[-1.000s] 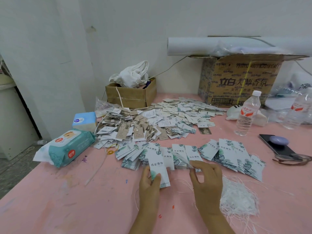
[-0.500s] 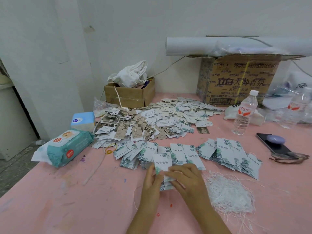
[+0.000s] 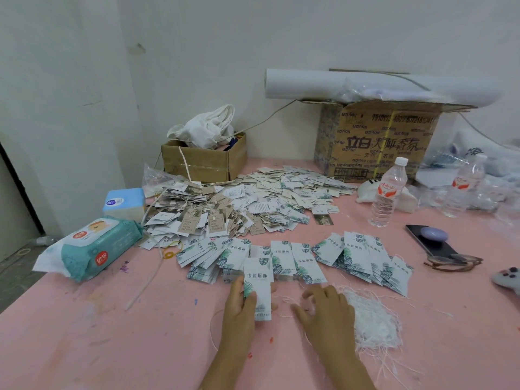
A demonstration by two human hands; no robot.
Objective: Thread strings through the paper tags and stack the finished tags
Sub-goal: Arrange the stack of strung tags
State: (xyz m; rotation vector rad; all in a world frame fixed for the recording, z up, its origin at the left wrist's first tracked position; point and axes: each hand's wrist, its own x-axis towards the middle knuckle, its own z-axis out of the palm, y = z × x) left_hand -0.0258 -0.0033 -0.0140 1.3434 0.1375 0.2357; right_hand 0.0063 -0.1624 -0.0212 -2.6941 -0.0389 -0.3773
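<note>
One tag (image 3: 260, 277), long axis fwd, held by left hand (image 3: 239, 308) (right hand (image 3: 326, 313) spread open).

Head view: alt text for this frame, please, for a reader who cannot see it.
A person's left hand holds a leaf-printed paper tag over a pink table while the right hand, fingers spread, is beside a pile of white strings. Fanned rows of matching tags and a larger heap lie behind.
</note>
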